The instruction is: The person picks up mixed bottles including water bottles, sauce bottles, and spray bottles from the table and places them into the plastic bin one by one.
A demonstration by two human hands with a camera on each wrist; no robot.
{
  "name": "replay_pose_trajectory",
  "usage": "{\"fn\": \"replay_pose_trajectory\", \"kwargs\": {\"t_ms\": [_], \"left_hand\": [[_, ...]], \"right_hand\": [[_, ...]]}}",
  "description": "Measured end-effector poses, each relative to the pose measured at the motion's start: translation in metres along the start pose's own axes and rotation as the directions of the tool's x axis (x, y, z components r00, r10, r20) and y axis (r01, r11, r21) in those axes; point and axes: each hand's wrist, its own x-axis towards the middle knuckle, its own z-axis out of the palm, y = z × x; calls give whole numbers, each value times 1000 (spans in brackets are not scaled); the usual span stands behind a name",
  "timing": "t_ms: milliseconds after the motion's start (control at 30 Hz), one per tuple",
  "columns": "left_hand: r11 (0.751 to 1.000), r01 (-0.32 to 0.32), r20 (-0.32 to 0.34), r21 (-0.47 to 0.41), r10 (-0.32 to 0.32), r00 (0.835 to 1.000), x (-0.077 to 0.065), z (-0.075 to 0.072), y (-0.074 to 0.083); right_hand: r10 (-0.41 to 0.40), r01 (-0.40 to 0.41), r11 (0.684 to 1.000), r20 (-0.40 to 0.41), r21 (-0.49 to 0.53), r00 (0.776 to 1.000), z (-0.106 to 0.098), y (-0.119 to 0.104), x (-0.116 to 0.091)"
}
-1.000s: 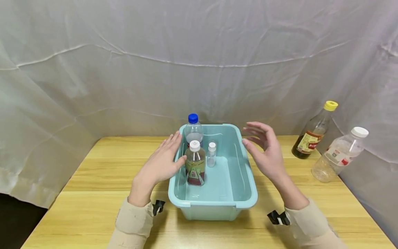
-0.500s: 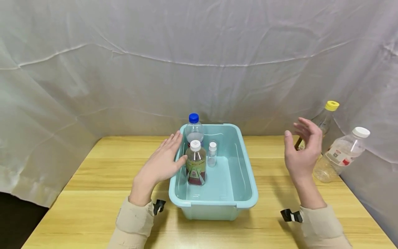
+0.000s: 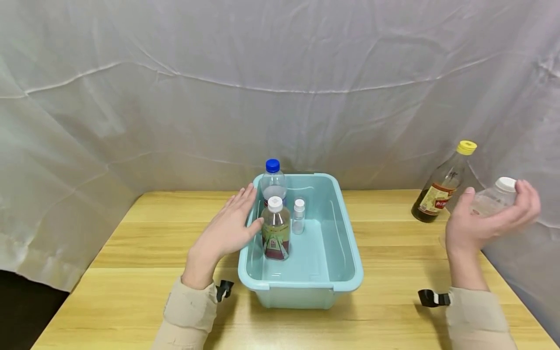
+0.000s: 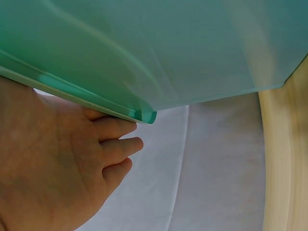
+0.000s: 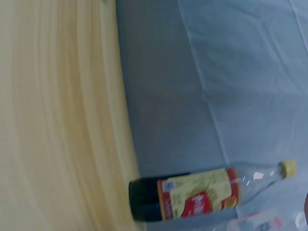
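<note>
My left hand (image 3: 227,223) rests on the left rim of a light blue plastic basin (image 3: 302,287), its fingers straight along the edge. In the left wrist view the fingers (image 4: 118,151) lie beside the outer side of that rim. At the far right my right hand (image 3: 492,221) is spread in front of a clear plastic bottle (image 3: 487,200) with a white cap, hiding most of it. Thumb and fingers stand on either side of the bottle, and I cannot tell whether they touch it. Only a sliver of that bottle (image 5: 260,222) shows in the right wrist view.
Inside the basin stand a blue-capped bottle (image 3: 273,187), a white-capped bottle (image 3: 276,233) with a green and red label, and a small clear bottle (image 3: 298,218). A yellow-capped glass bottle (image 3: 435,198) of dark liquid stands left of the right hand. Grey cloth (image 3: 280,97) hangs behind the table (image 3: 166,233).
My right hand has moved from the basin's right rim across to the right, past the yellow-capped bottle, to the clear bottle. My left hand and the basin have stayed in place.
</note>
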Motion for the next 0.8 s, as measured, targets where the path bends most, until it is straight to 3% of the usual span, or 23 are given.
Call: {"fn": "replay_pose_trajectory", "kwargs": {"t_ms": [333,500,633,800], "left_hand": [[1000,-1,-5,-2,1,1000,0,0,-1],[1000,2,-6,-4,-2,1000,1,1,-2],[1000,3,-3,-2,-3,1000,1,1,-1],[1000,5,0,-6,-5,1000,0,1,0]], "right_hand": [[119,-109,985,75,-131,990,-16,41,-5],[236,-217,963,112,-160,965,-16,66,-13],[322,-302,941,128,-150,938,-16,65,-16],[332,-320,941,118,-114,936,-16,46,-16]]}}
